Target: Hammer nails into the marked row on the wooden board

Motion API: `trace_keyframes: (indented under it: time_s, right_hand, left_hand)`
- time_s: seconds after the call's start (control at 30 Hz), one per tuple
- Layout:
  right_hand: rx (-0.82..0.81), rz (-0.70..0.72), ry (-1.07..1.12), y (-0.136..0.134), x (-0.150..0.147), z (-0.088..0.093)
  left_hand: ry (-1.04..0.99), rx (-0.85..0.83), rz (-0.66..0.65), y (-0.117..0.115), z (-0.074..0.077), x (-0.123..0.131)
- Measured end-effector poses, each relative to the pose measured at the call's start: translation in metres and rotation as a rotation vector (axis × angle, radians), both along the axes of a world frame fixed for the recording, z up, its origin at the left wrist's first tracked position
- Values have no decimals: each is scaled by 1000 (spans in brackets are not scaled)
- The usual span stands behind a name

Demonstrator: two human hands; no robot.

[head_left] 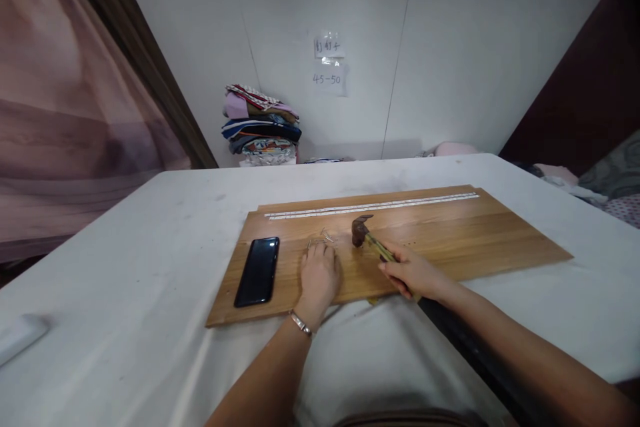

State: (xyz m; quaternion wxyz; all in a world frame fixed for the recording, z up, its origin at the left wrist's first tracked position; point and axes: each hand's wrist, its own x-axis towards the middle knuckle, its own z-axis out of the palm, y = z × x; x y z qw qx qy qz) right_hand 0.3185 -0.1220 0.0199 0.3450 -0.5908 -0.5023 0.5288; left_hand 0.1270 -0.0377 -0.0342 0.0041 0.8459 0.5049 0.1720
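My right hand point(413, 271) is wrapped round the handle of a claw hammer point(361, 230). The hammer's rusty head is over the middle of a wooden board point(480, 233), and its long dark grip runs back under my forearm. On the board, my left hand point(320, 270) rests palm down with its fingers bent and close together. Its fingertips are at a small scatter of nails point(327, 236); what lies under them is hidden. A black phone point(257, 271) lies flat on the board, left of that hand.
Two white measuring strips point(370, 206) run along the board's far edge. Small dark marks point(409, 243) dot the wood right of the hammer. The board lies on a white-covered table point(150, 247). Folded cloth point(263, 123) is stacked by the wall, and a white object point(20, 337) sits far left.
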Motion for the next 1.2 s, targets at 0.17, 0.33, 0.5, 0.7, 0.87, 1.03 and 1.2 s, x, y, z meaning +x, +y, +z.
trace_keyframes:
  time_s: [0.17,0.33,0.5,0.7,0.87,1.03,1.2]
  right_hand:
    - [-8,0,-4,-3,1,-5]
    - [-1,-9,0,-3,4,-4]
    - [10,12,0,0,0,0]
    - [-15,4,4,-1,-4,-3]
    - [-23,3,-4,-4,0,-6]
    - [-21,-9,4,-5,3,-2]
    - [-1,-8,-8,-1,1,2]
  left_hand:
    - [0,-5,2,1,-1,0]
    - [6,5,0,1,-4,-1]
    - [-1,37,-11,2,-7,-2]
    - [-12,33,-8,1,-6,-2]
    - [-10,22,-10,2,-5,-1]
    - [-24,1,-1,1,-3,-1]
    - [-18,-8,-6,-1,1,-1]
